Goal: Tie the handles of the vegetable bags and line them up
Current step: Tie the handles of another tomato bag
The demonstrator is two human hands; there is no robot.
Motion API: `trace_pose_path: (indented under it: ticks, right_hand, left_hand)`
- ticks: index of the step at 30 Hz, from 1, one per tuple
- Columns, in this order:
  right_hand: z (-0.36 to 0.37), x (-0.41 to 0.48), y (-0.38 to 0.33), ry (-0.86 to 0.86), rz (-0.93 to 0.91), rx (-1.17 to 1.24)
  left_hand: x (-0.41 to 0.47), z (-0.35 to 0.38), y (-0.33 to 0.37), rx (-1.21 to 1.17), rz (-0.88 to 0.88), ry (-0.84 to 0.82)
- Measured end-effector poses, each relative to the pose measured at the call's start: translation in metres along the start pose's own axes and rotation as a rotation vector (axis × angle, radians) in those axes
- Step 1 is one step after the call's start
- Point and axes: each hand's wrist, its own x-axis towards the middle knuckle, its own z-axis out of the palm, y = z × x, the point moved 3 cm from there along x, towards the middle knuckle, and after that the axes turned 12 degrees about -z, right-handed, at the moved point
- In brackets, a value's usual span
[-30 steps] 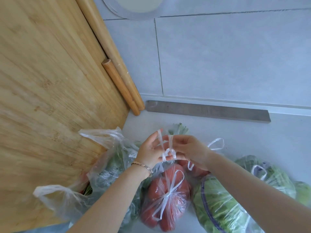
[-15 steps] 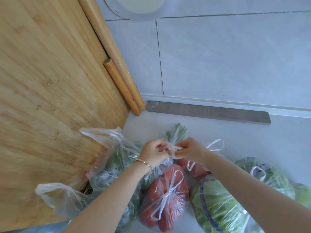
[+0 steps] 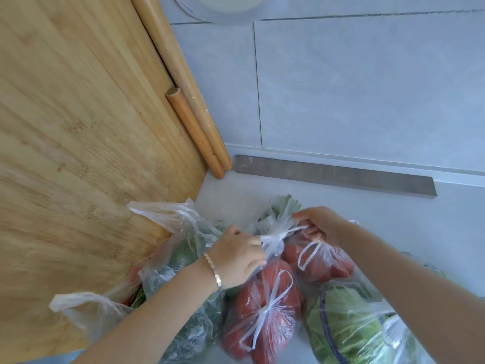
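Handles [image 3: 286, 230] of a clear bag of greens [image 3: 275, 219], centre frame, are stretched taut between both hands: left hand [image 3: 237, 254] pinched on one end, right hand [image 3: 319, 224] closed on the other. Tied tomato bags [image 3: 265, 308] sit just below, a lettuce bag [image 3: 341, 327] lower right, untied bags [image 3: 181, 248] at left against the wooden board [image 3: 78, 127], all on the pale bench [image 3: 393, 206].

Nothing here can be read: no words, labels, brands or numbers anywhere in the frame.
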Motion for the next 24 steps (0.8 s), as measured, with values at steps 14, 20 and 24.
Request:
trace_pose_path:
  ticks: [14,20,24]
  right_hand:
    - [0.002,0.001,0.009,0.196,-0.180,-0.316]
    - [0.005,-0.043,-0.011,0.100,-0.359,-0.754]
    - [0.039,-0.083,-0.028,-0.117,-0.453,-0.934]
  left_hand:
    - [0.006,0.014,-0.008,-0.622,-0.837,-0.162]
    - [-0.024,-0.024,0.018,0.011,-0.553,-0.055]
    - [-0.055,-0.047,0.022,0.269,-0.657,-0.267]
